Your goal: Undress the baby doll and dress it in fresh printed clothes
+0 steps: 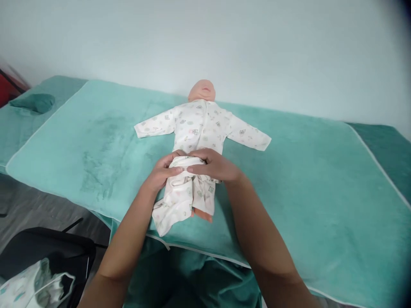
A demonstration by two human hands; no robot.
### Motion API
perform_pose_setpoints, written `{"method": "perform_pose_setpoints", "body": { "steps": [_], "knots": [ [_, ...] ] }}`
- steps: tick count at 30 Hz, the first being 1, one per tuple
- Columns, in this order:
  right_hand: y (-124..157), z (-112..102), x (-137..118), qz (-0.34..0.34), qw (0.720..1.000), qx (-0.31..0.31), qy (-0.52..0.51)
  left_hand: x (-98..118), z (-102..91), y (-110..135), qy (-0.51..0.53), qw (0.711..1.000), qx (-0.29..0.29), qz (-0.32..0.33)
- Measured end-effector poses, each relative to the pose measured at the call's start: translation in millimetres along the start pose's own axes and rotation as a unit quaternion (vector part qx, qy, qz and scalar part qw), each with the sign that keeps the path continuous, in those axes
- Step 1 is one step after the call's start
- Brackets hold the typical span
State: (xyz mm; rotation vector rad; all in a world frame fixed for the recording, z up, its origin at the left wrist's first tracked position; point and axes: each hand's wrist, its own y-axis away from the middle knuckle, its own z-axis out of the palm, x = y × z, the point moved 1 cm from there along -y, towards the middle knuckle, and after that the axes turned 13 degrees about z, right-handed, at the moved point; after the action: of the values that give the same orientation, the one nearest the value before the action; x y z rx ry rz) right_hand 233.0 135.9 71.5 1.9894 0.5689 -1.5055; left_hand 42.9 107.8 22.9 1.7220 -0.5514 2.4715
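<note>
A baby doll (pixel 202 90) lies on its back on the green bed cover, its head by the wall. It wears a white printed long-sleeved shirt (pixel 201 124) with both sleeves spread out. White printed pants (pixel 180 196) cover its legs; an orange-brown bit of leg shows below one pant leg, and the other leg's end is folded sideways. My left hand (pixel 163 171) and my right hand (pixel 213 164) grip the pants' waistband from either side, thumbs in front and nearly meeting. The fingers behind the cloth are partly hidden.
The green bed cover (pixel 308 192) spreads over a long bed against a white wall (pixel 289 51). At the lower left stands a black chair (pixel 48 244) with a white patterned bag (pixel 35 286) on it. A rolled green cloth edge (pixel 35 102) lies at the far left.
</note>
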Motion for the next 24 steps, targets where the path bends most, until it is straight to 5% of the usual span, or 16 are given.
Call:
{"method": "perform_pose_setpoints", "body": {
  "steps": [8, 16, 20, 24],
  "knots": [
    [4.3, -10.6, 10.4, 0.022, 0.985, 0.028, -0.168, 10.2, 15.6, 5.5, -0.092, 0.995, 0.037, 0.008],
    [6.2, -7.3, 16.7, 0.009, 0.934, 0.054, -0.353, 29.4, 40.2, -24.4, -0.074, 0.993, 0.09, 0.001],
    [7.6, -10.1, 15.4, 0.023, 0.949, 0.03, -0.313, 33.4, 45.2, -34.0, -0.077, 0.992, 0.095, -0.011],
    [15.1, -15.7, 8.7, 0.021, 0.986, -0.027, -0.166, 37.2, 48.0, -36.4, -0.125, 0.987, 0.104, 0.004]
  ]
}}
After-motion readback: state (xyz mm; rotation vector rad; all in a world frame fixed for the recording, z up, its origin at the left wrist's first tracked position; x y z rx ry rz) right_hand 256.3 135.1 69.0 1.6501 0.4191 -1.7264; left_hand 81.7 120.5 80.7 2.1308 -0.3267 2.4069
